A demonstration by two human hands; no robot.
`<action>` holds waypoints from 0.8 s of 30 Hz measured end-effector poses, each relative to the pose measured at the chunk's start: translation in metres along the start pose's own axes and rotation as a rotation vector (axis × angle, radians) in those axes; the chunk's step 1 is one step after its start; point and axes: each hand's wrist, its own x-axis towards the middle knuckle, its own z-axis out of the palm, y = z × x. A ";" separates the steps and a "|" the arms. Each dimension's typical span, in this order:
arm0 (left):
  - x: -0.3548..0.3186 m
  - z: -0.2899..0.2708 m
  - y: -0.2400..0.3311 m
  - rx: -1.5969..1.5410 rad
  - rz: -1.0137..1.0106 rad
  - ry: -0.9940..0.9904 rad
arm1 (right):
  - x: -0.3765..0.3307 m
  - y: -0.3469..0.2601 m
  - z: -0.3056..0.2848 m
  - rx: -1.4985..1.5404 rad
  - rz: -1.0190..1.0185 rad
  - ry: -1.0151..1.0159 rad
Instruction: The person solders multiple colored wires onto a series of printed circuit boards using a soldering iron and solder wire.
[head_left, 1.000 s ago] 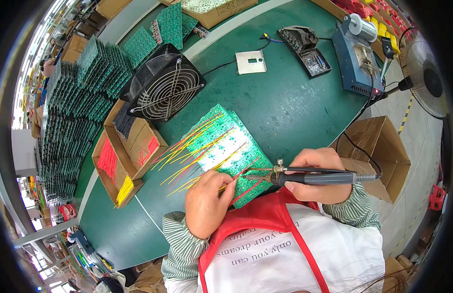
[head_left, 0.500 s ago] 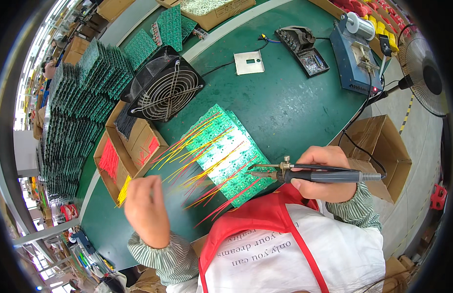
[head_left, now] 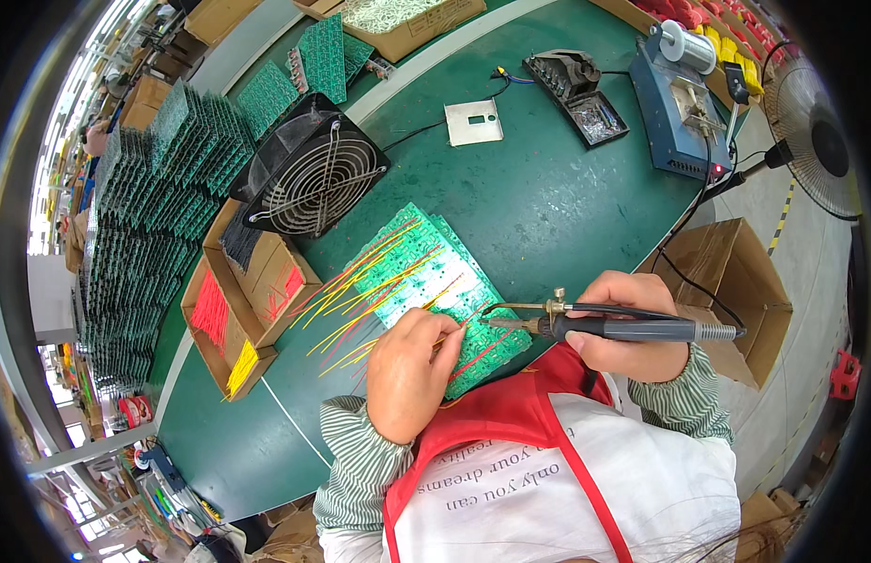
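Note:
My right hand (head_left: pixel 633 328) is wrapped round a dark grey soldering iron (head_left: pixel 642 328), which has a thin solder-feed tube clamped above it. Its tip points left, at the lower part of a green circuit board (head_left: pixel 426 272). Several red and yellow wires (head_left: pixel 360 281) stick out from the board toward the left. My left hand (head_left: pixel 414 371) is closed in a pinch over the board, close to the iron's tip. A thin red wire (head_left: pixel 473 314) shows at its fingertips, whose end contact with the board is too small to make out.
A cardboard box (head_left: pixel 264 330) holds red, yellow and black wires in compartments. Beside it stands a black fan (head_left: pixel 313 174), with stacked circuit boards (head_left: pixel 140 253) farther left. A blue soldering station (head_left: pixel 675 122) with a solder spool is at the far right, above an open carton (head_left: pixel 736 281).
My left hand has moved right, from beside the wire box to the board near the iron's tip, and pinches a red wire there. The right hand has stayed nearly in place with the iron.

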 end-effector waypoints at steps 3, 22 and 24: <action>0.000 0.002 0.000 0.001 -0.006 0.001 | 0.001 -0.002 0.001 -0.013 -0.008 -0.011; -0.009 -0.018 -0.006 0.048 0.038 0.016 | 0.002 -0.004 0.001 0.056 -0.019 0.082; -0.023 -0.040 -0.023 0.077 0.001 -0.017 | -0.001 -0.002 0.000 0.059 -0.023 0.107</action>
